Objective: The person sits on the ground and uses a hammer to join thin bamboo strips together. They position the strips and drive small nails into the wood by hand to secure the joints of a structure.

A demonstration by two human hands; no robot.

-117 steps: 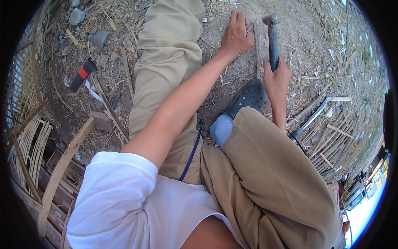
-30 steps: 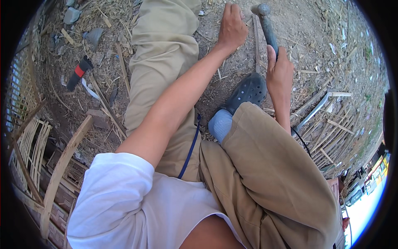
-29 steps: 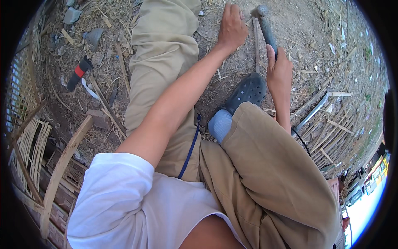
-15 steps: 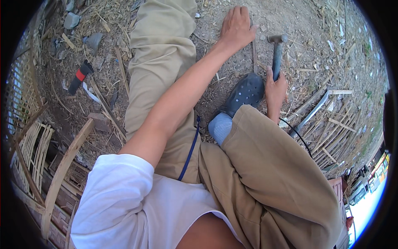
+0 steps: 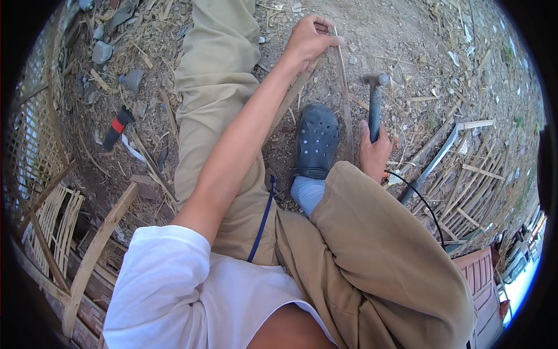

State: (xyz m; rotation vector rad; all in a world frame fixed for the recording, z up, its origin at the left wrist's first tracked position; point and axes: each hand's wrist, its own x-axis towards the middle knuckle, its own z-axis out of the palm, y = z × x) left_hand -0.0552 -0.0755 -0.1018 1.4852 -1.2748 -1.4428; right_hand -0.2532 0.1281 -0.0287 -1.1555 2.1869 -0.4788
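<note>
My left hand [image 5: 311, 42] is closed, its thumb and fingers pinching the far end of a long, thin wooden strip [image 5: 346, 96]. The strip runs back toward me, between my foot and the hammer. Partly hidden beneath my left wrist, a second wooden strip [image 5: 292, 99] slants toward my leg. In my right hand [image 5: 375, 152] is a hammer [image 5: 375, 104], gripped by its dark handle with the head pointing away from me. My foot in a dark perforated clog [image 5: 317, 139] rests on the ground between both hands.
At right lie a long curved blade [image 5: 433, 163] and a pile of split wooden strips [image 5: 474, 189]. A black cord [image 5: 427, 200] arcs beside my knee. Leftward are a black-and-red handle [image 5: 118, 127], a grey stone [image 5: 102, 52] and a curved wooden piece [image 5: 96, 256]. Debris litters the dirt.
My left hand has moved left and lifted the strip's far end. My clogged foot has swung left off the strip. My right hand and the hammer have shifted slightly toward me.
</note>
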